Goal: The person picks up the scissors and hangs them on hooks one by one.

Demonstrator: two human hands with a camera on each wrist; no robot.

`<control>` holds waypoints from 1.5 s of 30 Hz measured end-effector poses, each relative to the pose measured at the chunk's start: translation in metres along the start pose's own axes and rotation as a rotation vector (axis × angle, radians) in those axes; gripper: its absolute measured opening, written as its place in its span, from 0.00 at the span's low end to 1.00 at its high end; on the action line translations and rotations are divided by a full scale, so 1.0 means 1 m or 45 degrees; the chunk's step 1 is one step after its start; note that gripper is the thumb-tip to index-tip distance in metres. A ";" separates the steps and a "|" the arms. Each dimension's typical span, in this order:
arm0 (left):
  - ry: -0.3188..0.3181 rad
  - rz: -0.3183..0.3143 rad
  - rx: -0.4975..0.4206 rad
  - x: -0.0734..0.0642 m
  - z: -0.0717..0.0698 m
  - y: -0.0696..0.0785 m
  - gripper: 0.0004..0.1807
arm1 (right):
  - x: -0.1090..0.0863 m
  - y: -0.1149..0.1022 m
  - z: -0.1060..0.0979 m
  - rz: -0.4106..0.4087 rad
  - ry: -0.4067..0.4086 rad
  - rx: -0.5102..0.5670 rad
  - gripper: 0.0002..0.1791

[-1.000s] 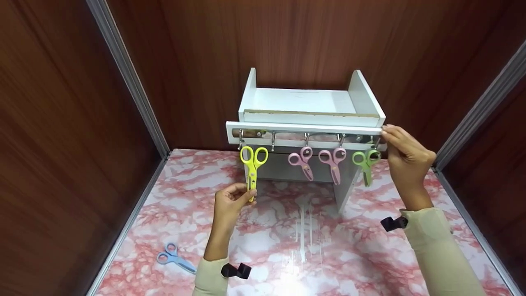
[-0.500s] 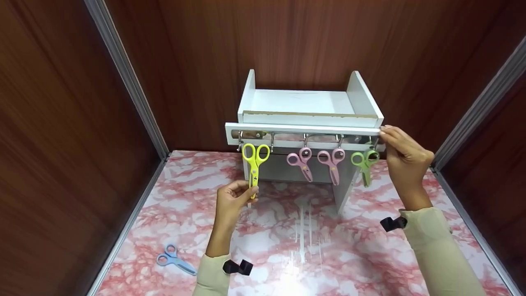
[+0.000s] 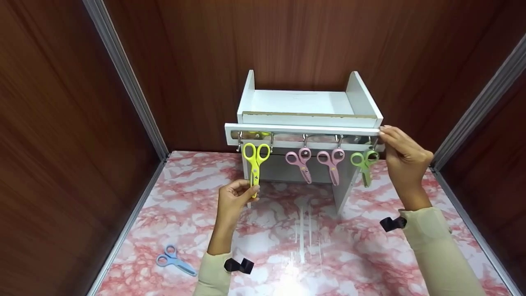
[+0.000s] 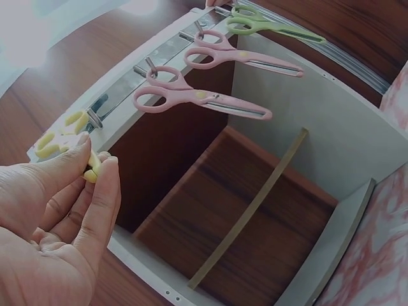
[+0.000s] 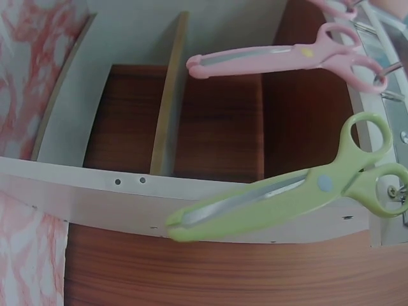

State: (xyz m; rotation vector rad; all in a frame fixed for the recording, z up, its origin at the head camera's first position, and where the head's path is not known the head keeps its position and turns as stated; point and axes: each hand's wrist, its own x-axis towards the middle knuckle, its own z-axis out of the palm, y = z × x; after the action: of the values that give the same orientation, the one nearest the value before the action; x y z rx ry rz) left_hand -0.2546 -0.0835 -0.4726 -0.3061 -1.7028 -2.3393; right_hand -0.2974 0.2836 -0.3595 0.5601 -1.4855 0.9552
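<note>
My left hand (image 3: 234,201) pinches a pair of yellow scissors (image 3: 255,177) by the blade end, handles upward. Their loops overlap the lower edge of a white hook rail (image 3: 287,127), between its two leftmost hooks. In the left wrist view, the loops sit close by a hook, and the yellow blade end (image 4: 94,171) shows between thumb and fingers. My right hand (image 3: 407,154) grips the rail's right end. Two pink scissors (image 3: 305,172) and green scissors (image 3: 365,172) hang from the other hooks. The right wrist view shows the green scissors (image 5: 274,201) up close.
Behind the rail stands a white shelf unit (image 3: 367,98) against the brown wood-grain wall (image 3: 304,41). Blue scissors (image 3: 178,263) lie on the pink marbled table (image 3: 164,213) at front left. Brown side panels with metal edge strips stand on both sides.
My left hand has moved the yellow scissors slightly up and to the right, so the loops now overlap the rail's lower edge. The right hand stays on the rail's end.
</note>
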 end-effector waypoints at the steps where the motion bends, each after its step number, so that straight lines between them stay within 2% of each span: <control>1: -0.001 -0.001 0.000 0.000 0.000 0.000 0.12 | 0.000 0.000 0.000 0.000 0.001 0.002 0.14; 20: -0.029 -0.064 0.002 0.000 0.005 -0.001 0.10 | -0.001 0.000 0.000 -0.002 0.011 -0.005 0.13; 24: -0.041 -0.055 0.021 0.000 0.004 -0.005 0.09 | 0.000 -0.002 0.001 -0.002 0.014 0.013 0.13; 34: -0.025 -0.029 -0.004 -0.001 0.006 -0.012 0.13 | 0.004 -0.010 0.003 0.006 0.032 0.022 0.12; 45: -0.054 -0.067 -0.090 -0.003 0.008 -0.020 0.21 | 0.003 -0.010 0.003 0.008 0.025 0.009 0.11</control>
State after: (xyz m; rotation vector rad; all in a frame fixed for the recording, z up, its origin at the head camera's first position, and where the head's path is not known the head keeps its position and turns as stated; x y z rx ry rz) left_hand -0.2575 -0.0692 -0.4891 -0.3289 -1.6689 -2.4520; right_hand -0.2918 0.2761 -0.3542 0.5505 -1.4677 0.9688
